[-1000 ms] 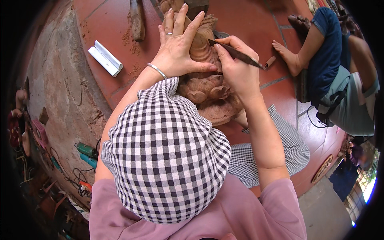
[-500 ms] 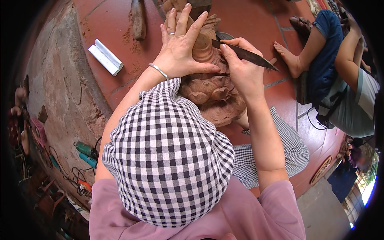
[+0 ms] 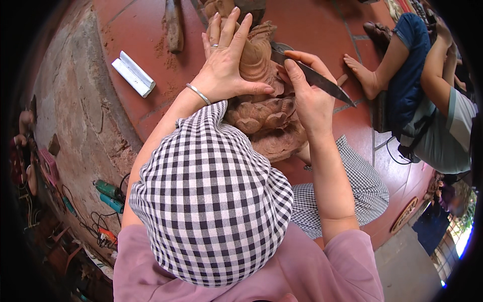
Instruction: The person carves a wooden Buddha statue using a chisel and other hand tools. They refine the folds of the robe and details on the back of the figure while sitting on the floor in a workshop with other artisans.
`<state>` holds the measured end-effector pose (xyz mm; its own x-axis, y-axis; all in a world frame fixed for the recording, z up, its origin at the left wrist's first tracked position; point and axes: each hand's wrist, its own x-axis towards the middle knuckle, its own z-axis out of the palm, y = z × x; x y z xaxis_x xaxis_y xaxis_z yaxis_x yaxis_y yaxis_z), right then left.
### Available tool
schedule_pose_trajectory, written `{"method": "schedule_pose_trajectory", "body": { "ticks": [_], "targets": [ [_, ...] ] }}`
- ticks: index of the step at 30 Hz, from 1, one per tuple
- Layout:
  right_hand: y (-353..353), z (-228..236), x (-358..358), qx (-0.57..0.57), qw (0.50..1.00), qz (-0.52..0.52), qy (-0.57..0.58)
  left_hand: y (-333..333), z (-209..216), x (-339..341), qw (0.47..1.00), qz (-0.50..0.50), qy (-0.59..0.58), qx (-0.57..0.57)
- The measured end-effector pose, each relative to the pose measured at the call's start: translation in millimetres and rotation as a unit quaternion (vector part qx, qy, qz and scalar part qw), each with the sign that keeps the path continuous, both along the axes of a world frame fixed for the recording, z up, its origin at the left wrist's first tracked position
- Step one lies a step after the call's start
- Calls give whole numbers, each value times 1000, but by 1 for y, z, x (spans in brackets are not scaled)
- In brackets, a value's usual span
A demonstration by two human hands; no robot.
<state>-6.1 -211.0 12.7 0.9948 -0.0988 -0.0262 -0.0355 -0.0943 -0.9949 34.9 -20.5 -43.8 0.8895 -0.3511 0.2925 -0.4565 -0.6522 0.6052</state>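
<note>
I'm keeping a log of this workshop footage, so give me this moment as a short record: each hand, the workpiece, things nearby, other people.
Left hand: spread over the carving, thumb out to the right
Right hand: gripping a dark flat blade, its pointed end away from the carving
Workpiece: reddish-brown carving with rounded, layered shapes, partly hidden
Nearby: white angled bar on red floor tiles; green tool at left
Other people: a bare foot at right

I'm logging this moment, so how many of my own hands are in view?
2: your left hand is spread over the brown carving, and your right hand holds a dark blade at the carving's right. Neither hand is hidden, though some right-hand fingers partly are.
</note>
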Motion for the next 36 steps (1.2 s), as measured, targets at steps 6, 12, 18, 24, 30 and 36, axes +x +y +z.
{"method": "schedule_pose_trajectory", "body": {
  "ticks": [6,12,18,24,30,36],
  "targets": [
    [2,-11,-7,-100,988,39,-112,5,-5,0,999,-1,-19,-37],
    [18,0,2,-106,994,23,-13,15,-28,-6,996,20,-18,-83],
    [15,-3,8,-142,988,55,-20,13,-32,-6,995,13,-33,-97],
    [33,-2,14,-258,947,87,-170,32,-46,-14,990,28,-24,-139],
    [45,0,5,-296,927,-2,-232,34,-131,-31,946,191,19,-262],
    [50,2,3,-321,927,-15,-192,3,-166,-48,905,282,185,-258]
  ]
}}
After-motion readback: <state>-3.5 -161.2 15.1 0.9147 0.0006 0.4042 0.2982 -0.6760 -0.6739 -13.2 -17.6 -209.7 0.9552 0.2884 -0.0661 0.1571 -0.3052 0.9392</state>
